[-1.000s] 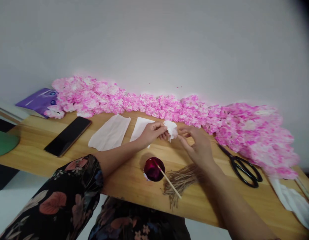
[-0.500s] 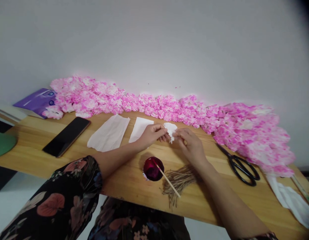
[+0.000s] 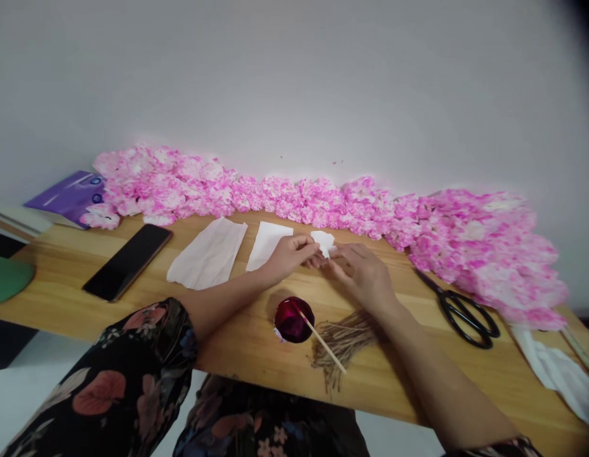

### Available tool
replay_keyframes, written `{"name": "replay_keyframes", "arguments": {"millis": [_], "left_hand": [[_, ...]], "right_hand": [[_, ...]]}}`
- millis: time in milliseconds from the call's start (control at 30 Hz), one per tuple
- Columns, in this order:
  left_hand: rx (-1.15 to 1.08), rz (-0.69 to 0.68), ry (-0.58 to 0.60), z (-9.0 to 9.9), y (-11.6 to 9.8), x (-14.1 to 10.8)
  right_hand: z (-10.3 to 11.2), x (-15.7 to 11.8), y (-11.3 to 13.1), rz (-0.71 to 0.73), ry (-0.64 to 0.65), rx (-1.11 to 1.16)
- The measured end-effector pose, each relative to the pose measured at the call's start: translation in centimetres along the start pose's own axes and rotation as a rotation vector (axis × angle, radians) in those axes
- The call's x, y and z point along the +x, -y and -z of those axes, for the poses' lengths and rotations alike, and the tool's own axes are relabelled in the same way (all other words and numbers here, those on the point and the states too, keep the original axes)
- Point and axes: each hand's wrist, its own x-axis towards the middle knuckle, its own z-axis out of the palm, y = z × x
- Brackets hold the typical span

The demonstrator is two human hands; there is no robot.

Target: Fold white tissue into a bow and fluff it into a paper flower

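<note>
Between my two hands is a small white tissue-paper flower (image 3: 322, 240), its ruffled edge facing away from me. My left hand (image 3: 294, 255) pinches it from the left between thumb and fingers. From the right, my right hand (image 3: 363, 271) has its fingers closed at the flower's lower edge. Below them stands a small cup of dark magenta dye (image 3: 292, 320) with a thin wooden stick (image 3: 327, 346) leaning out of it. A bundle of thin brown stems (image 3: 346, 346) lies under my right wrist, beside the cup.
Pink and white paper flowers (image 3: 318, 200) are heaped along the wall. On the wooden table (image 3: 256, 355) lie a black phone (image 3: 127, 261), two white paper sheets (image 3: 209, 252), black scissors (image 3: 466, 316) and crumpled white tissue (image 3: 558, 374). A purple packet (image 3: 68, 193) sits at the far left.
My right hand has turned slightly, its fingers straighter and closer around the base of the white flower. Less of the flower's lower part shows. My left hand has stayed in place.
</note>
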Motion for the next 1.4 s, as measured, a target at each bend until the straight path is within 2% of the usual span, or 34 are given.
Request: {"name": "replay_keyframes", "arguments": {"millis": [67, 200, 267, 433, 633, 767, 867, 1000, 1167, 1233, 1333, 1400], "left_hand": [[0.007, -0.011, 0.005, 0.0, 0.0, 0.0], [0.098, -0.08, -0.011, 0.2, 0.1, 0.0], [0.179, -0.111, -0.02, 0.2, 0.2, 0.0], [0.401, -0.183, 0.002, 0.2, 0.5, -0.1], [0.708, -0.238, 0.139, 0.5, -0.3, -0.4], [0.919, -0.323, 0.119, 0.5, -0.6, -0.5], [0.968, -0.346, 0.107, 0.4, -0.3, -0.6], [0.788, -0.233, 0.109, 0.1, 0.2, -0.5], [0.326, -0.049, 0.038, -0.2, 0.6, 0.0], [0.202, 0.014, 0.013, -0.2, 0.6, 0.3], [0.101, 0.052, -0.009, -0.2, 0.3, 0.4], [0.083, 0.036, -0.01, -0.3, 0.3, 0.4]], "right_hand": [[-0.3, 0.1, -0.2, -0.096, 0.001, 0.108], [-0.4, 0.3, -0.7, -0.382, 0.031, 0.375], [-0.4, 0.4, -0.9, -0.444, 0.041, 0.461], [-0.4, 0.3, -1.1, -0.471, 0.053, 0.547], [-0.5, 0.1, -1.6, -0.502, 0.056, 0.633], [-0.7, 0.0, -1.9, -0.517, 0.077, 0.666], [-0.9, 0.0, -1.9, -0.522, 0.103, 0.666], [-0.7, 0.1, -1.7, -0.439, 0.088, 0.582], [0.5, 0.2, -0.5, -0.114, -0.185, 0.068], [1.1, 0.2, 0.3, 0.005, -0.245, -0.069], [1.3, 0.1, 1.4, 0.118, -0.25, -0.155], [1.1, 0.1, 1.6, 0.143, -0.214, -0.181]]}}
